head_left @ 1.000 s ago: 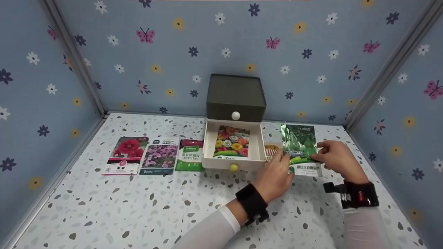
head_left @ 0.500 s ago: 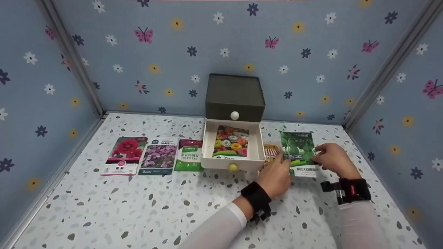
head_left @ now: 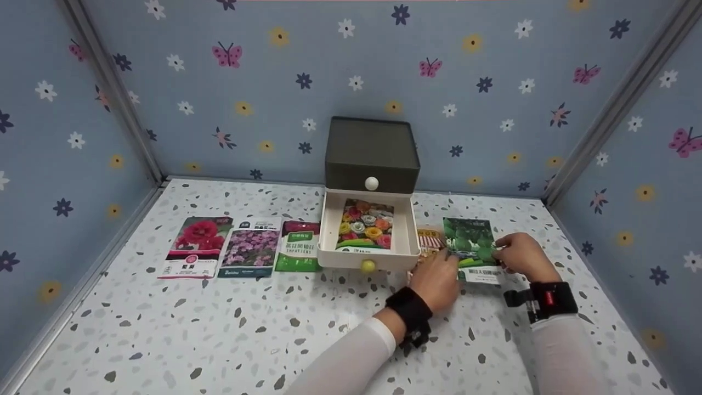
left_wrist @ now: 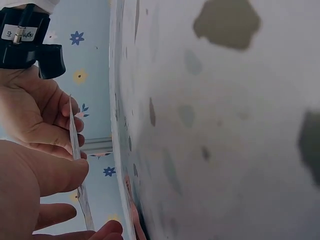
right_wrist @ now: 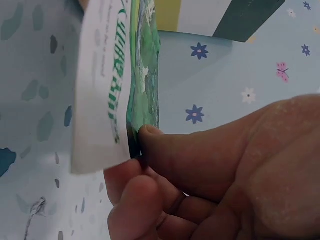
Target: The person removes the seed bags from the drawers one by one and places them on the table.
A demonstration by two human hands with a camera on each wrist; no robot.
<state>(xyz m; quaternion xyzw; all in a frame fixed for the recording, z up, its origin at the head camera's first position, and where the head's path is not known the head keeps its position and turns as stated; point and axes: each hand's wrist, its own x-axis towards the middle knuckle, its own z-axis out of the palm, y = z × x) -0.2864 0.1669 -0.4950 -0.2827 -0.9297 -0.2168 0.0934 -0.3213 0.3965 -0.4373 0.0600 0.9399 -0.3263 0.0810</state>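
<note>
A green seed packet (head_left: 473, 244) with a gourd picture is held between both hands, right of the drawer box. My right hand (head_left: 524, 257) pinches its right edge between thumb and fingers, plain in the right wrist view. On the left edge my left hand (head_left: 437, 281) holds it; the left wrist view shows the packet (left_wrist: 80, 185) edge-on, above the tabletop, between the thumb and fingers. Partly hidden by the left hand, an orange-and-red striped packet (head_left: 430, 239) lies beside the drawer.
A dark green drawer box (head_left: 373, 144) stands against the back wall. Its cream lower drawer (head_left: 406, 230) is pulled out and holds a multicoloured flower packet (head_left: 366, 225). Left of it lie a red-flower packet (head_left: 198, 241), a purple-flower packet (head_left: 251, 249) and a green-and-white packet (head_left: 300, 249).
The gourd packet has come down and towards the front, its top edge now lower in view. My right hand has shifted slightly left and down with it; the left hand has moved only a little.
</note>
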